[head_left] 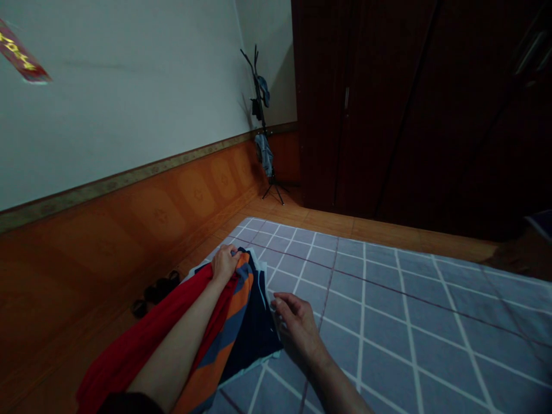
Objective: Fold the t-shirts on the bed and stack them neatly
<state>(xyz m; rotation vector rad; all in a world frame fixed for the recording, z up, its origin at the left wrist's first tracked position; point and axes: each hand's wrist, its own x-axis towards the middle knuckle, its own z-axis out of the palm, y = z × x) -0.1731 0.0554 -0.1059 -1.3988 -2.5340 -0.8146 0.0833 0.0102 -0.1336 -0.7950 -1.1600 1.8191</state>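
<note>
My left hand (pixel 225 264) is closed on the gathered top of an orange and grey striped garment (pixel 228 333). Red cloth (pixel 146 328) bunches by the same hand and runs down beside and beneath my left forearm. Under these lies a dark navy folded garment (pixel 252 336) with pale light-blue cloth (pixel 260 264) showing at its edges, on the bed. Beside the right edge of that pile, my right hand (pixel 297 322) is held with its fingers loosely curled and the thumb apart, nothing visible in it. The fingertips of my left hand are partly hidden by cloth.
The bed (pixel 388 310) has a grey checked cover stretching to the right. Dark shoes (pixel 157 290) stand on the floor at the left. A coat rack (pixel 263 115) with hanging items stands in the corner, beside a dark wardrobe (pixel 379 103).
</note>
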